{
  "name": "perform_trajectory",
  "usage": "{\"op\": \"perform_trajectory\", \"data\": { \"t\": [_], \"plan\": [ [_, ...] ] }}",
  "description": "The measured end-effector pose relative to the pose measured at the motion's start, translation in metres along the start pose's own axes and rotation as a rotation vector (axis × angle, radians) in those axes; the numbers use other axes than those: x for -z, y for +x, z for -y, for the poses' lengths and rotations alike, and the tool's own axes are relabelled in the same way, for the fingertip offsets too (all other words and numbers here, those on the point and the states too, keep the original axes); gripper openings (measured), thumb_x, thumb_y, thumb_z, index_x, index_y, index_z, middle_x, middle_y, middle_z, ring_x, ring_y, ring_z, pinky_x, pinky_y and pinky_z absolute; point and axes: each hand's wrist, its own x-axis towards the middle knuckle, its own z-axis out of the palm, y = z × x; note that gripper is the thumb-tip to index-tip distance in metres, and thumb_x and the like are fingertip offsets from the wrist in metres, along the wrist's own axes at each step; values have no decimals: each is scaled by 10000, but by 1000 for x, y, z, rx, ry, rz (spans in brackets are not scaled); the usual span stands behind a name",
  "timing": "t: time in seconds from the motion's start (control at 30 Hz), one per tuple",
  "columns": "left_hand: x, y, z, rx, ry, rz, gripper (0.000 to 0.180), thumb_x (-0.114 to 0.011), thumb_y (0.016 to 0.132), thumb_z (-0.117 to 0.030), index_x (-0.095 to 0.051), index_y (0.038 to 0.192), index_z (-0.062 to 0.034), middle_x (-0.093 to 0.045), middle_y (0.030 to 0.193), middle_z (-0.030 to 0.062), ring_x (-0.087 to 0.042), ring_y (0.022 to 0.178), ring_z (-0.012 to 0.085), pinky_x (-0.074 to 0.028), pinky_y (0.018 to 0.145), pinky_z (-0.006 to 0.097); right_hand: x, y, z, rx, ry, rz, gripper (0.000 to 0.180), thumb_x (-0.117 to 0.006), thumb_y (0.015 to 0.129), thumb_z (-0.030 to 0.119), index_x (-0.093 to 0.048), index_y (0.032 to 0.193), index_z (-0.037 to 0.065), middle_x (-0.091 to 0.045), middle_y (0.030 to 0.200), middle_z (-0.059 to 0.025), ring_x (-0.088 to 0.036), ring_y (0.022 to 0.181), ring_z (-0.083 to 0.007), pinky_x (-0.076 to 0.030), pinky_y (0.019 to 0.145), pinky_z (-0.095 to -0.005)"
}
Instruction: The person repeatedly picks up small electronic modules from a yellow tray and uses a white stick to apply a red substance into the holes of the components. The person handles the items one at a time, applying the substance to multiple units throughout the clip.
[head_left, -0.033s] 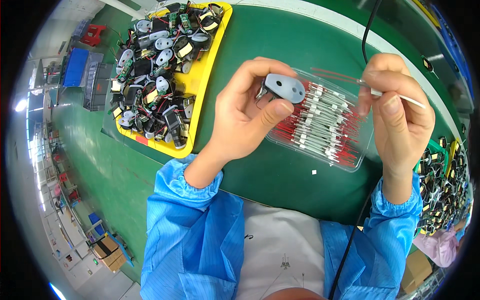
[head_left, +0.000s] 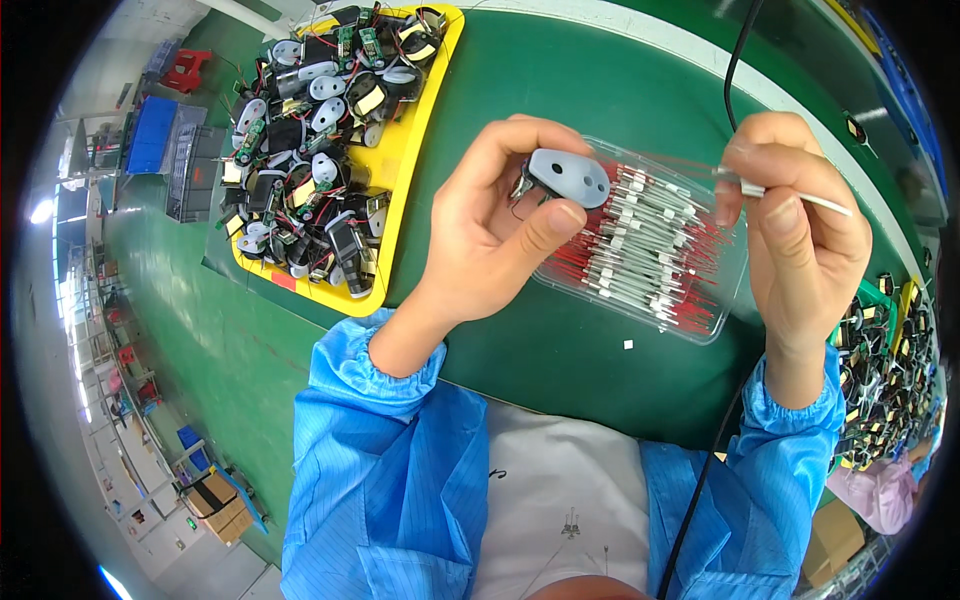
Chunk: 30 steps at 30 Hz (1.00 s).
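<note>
My left hand (head_left: 495,215) is closed around a small device (head_left: 568,177) with a pale grey oval cap, which has dark round holes in its face. Its dark body and some fine wires show beside the fingers; the rest is hidden in the palm. In my right hand (head_left: 795,215), thumb and fingers pinch a thin white-sleeved wire lead (head_left: 822,203). Its faint reddish end points left over a clear plastic box (head_left: 690,335). Inside that box lies a stack of similar white-sleeved leads (head_left: 645,240) with red wire ends. The two hands are apart.
A yellow tray (head_left: 400,180) at the left holds several heaped grey-capped devices with wires and green circuit boards. More such parts (head_left: 875,370) lie at the far right. A black cable (head_left: 740,60) runs down the green mat (head_left: 530,80). A white scrap (head_left: 628,345) lies near the box.
My right hand has shifted very slightly, and the lead's red wires, clear before, now look fainter and blurred. My left hand and the device have hardly moved.
</note>
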Motion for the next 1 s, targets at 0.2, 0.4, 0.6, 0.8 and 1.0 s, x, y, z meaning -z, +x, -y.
{"op": "perform_trajectory", "data": {
  "t": [0.2,0.4,0.6,0.8,1.0],
  "plan": [
    [4,0,-1,-37,36,87,486,-728,768,-272,-442,1063,-13,-514,1009,145,-531,917,187,-461,771,310,-5,-6,12,-27,-8,-84,225,-597,865,139,-549,983,-47,-554,887,-164,-501,697,-165,-417,561,-255],
    [5,2,4,-169,30,176,457,-768,720,-180,-450,1015,-35,-523,1010,158,-545,910,209,-464,800,323,-5,-3,11,165,-152,41,212,-643,821,104,-545,940,-43,-573,825,-160,-533,697,-199,-408,595,-298],
    [8,3,5,-194,23,227,463,-771,716,-176,-448,1017,-37,-524,1006,163,-550,909,214,-467,786,317,-5,-4,13,179,-185,43,226,-651,818,117,-543,939,-42,-579,823,-158,-540,703,-209,-403,604,-310],
    [8,3,4,-211,56,240,469,-773,715,-173,-447,1021,-34,-526,1003,167,-548,913,216,-461,780,308,-4,-3,14,213,-203,62,224,-653,817,114,-540,932,-41,-582,832,-154,-535,697,-206,-395,582,-309],
    [8,4,6,-216,28,227,459,-764,717,-168,-451,1022,-28,-526,1005,174,-545,913,222,-457,784,316,-7,-2,17,231,-204,87,217,-665,799,94,-540,922,-35,-586,837,-171,-526,664,-205,-386,569,-309]
  ]
}}
